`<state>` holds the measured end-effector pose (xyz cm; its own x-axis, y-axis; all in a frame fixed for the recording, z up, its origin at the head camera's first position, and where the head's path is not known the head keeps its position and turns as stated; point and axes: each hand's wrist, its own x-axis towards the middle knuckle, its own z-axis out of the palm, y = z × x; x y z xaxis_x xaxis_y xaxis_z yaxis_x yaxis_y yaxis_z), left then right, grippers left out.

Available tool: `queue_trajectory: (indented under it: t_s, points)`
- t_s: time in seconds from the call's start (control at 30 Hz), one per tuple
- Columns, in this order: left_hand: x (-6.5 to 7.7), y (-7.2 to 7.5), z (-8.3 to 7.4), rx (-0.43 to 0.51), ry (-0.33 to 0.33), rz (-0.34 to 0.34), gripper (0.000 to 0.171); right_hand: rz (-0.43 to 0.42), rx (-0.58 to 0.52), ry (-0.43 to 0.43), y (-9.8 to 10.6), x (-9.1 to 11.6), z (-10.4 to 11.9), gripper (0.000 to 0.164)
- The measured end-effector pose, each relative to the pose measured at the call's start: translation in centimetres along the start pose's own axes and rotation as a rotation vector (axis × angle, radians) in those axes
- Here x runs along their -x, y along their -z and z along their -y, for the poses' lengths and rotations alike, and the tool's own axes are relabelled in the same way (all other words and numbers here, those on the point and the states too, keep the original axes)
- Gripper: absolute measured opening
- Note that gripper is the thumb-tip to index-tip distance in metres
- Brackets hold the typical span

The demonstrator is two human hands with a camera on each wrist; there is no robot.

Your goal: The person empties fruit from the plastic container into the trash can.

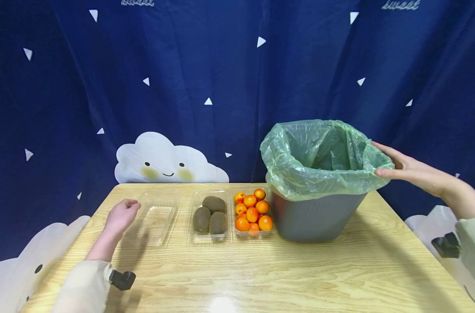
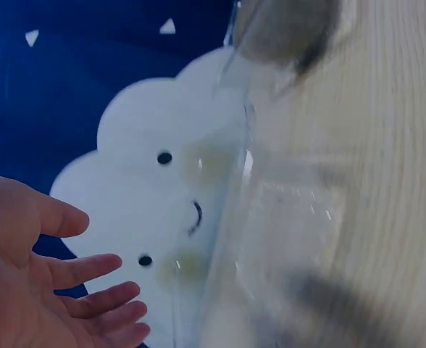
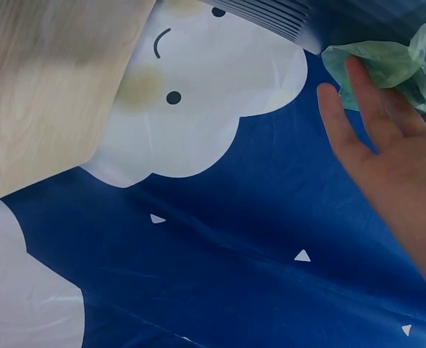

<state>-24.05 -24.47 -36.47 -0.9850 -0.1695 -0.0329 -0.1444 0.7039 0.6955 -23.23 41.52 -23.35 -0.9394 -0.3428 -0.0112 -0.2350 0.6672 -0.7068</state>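
Observation:
At the bin's right side my right hand (image 1: pixel 417 169) touches the rim of the translucent green bag (image 1: pixel 323 182), thumb in front and fingers farther back. Straight fingers lie against the folded plastic in the right wrist view. The bag lines a grey bin (image 1: pixel 315 217) and hangs over its rim. My left hand (image 1: pixel 121 213) is above the table's left part, beside a clear plastic tray (image 1: pixel 157 224) with no fruit in it. In the left wrist view, its fingers (image 2: pixel 101 297) are loosely spread and hold nothing.
Three kiwis (image 1: pixel 210 215) lie in a clear tray mid-table. Several small orange fruits (image 1: pixel 253 213) fill another clear tray just left of the bin. A blue curtain (image 1: pixel 206 65) with white clouds hangs behind the wooden table (image 1: pixel 229 274).

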Motion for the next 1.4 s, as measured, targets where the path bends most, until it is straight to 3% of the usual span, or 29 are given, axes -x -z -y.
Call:
queue_trajectory:
  t_s: [0.2, 0.5, 0.83, 1.23, 1.4]
  points:
    - [0.3, -0.6, -2.3, 0.257, -0.035, 0.140, 0.049, -0.002, 0.001, 0.000, -0.1, 0.1, 0.1, 0.069]
    - [0.4, -2.5, -4.5, 0.385, -0.044, 0.329, 0.050, -0.008, 0.014, -0.012, 0.0, 0.1, 0.3, 0.071]
    - [0.4, -5.9, -5.3, 0.366, -0.005, 0.327, 0.045, -0.012, 0.015, -0.005, -0.3, 0.2, -0.2, 0.070]
    - [-0.1, -8.4, -4.9, 0.433, 0.031, 0.431, 0.049, 0.005, 0.020, -0.022, 0.1, -0.1, 0.3, 0.071]
    - [-0.2, -9.8, -4.3, 0.466, 0.053, 0.437, 0.042, 0.007, 0.025, -0.021, 0.0, -0.1, 0.4, 0.071]
